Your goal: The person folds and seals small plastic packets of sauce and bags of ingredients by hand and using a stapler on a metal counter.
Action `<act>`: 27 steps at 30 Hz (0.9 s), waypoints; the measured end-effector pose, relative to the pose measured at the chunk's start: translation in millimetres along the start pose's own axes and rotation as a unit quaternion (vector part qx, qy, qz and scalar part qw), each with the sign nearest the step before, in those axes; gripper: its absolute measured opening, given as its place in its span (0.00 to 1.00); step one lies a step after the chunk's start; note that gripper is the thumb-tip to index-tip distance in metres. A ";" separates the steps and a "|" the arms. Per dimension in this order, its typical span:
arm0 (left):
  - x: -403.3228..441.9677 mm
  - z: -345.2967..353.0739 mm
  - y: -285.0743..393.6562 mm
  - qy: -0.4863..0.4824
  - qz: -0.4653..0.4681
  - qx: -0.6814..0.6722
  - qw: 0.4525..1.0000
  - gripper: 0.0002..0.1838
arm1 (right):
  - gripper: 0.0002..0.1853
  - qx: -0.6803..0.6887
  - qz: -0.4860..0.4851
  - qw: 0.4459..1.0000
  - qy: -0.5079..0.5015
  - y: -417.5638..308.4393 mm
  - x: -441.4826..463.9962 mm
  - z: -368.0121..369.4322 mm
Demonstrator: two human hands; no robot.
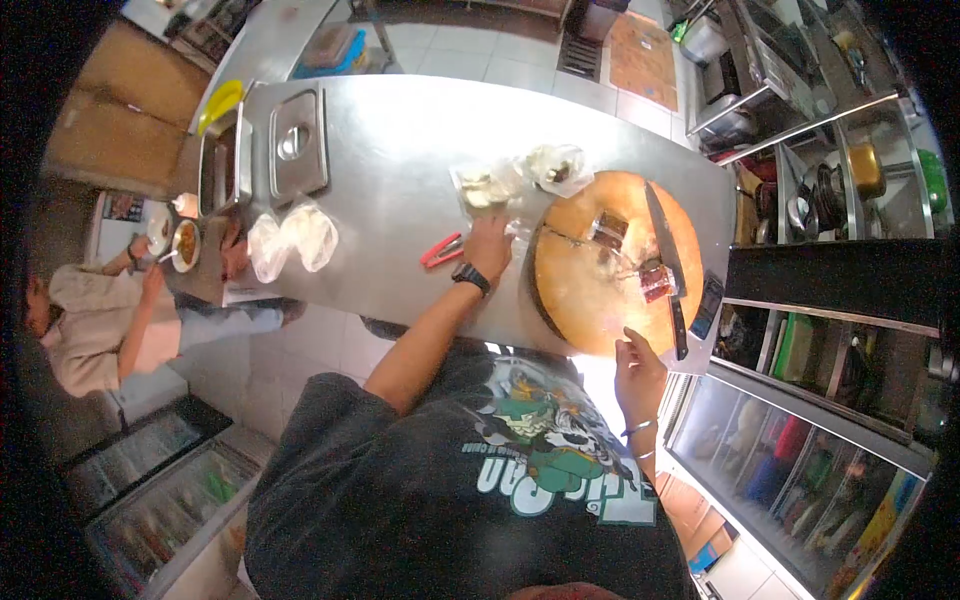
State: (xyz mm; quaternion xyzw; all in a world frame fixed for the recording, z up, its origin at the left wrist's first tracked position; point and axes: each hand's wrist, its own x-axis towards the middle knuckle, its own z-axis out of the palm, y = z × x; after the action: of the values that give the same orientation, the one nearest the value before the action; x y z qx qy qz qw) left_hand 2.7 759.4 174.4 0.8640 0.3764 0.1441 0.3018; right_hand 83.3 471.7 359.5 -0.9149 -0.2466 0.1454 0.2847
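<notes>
My left hand (487, 250), with a black watch on its wrist, reaches over the steel table. Its fingers close on the near end of a clear plastic bag (484, 187) of pale pieces. Red-handled tongs (442, 250) lie just left of that wrist. My right hand (640, 378) hangs at the near edge of a round wooden chopping board (585, 310), fingers apart and holding nothing. Two dark plastic-wrapped packets, a far packet (609, 231) and a near packet (656, 282), rest on the board. A long knife (664, 240) lies along its right side, handle towards me.
Another clear bag (560, 168) touches the board's far edge. A phone (708, 305) lies right of the board. Leftward are white bags (295, 242), a steel lid (298, 145) and a deep steel pan (226, 165). Another person (110, 320) holds a bowl at the left.
</notes>
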 end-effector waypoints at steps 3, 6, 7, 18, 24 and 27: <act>-2.3 5.8 -7.2 -0.003 0.047 0.069 0.996 0.14 | 0.15 0.006 -0.031 0.999 -0.023 -19.3 -5.3 19.5; -3.1 14.6 -20.7 -0.064 0.037 0.064 0.995 0.12 | 0.15 0.011 -0.076 0.996 -0.051 -28.5 -1.5 40.6; -4.9 15.1 -21.2 -0.061 0.033 0.064 0.996 0.12 | 0.15 0.007 -0.084 0.994 -0.062 -29.3 2.8 49.0; -94.8 -79.3 48.0 -0.065 0.133 -0.246 0.958 0.12 | 0.11 0.057 -0.316 0.930 -0.180 -23.6 54.5 85.0; -140.2 -92.4 81.6 -0.097 -0.027 -0.319 0.942 0.16 | 0.06 0.147 -0.283 0.900 -0.296 -31.2 50.1 69.5; -156.9 -86.6 98.9 -0.019 -0.003 -0.381 0.924 0.15 | 0.10 0.161 -0.280 0.883 -0.342 -4.5 62.4 72.7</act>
State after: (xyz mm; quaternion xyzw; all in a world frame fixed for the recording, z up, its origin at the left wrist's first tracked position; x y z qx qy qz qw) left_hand -88.8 626.6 300.6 0.6851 0.2904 0.2595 0.6156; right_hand 104.2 540.9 296.5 -0.6430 -0.5476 0.4009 0.3549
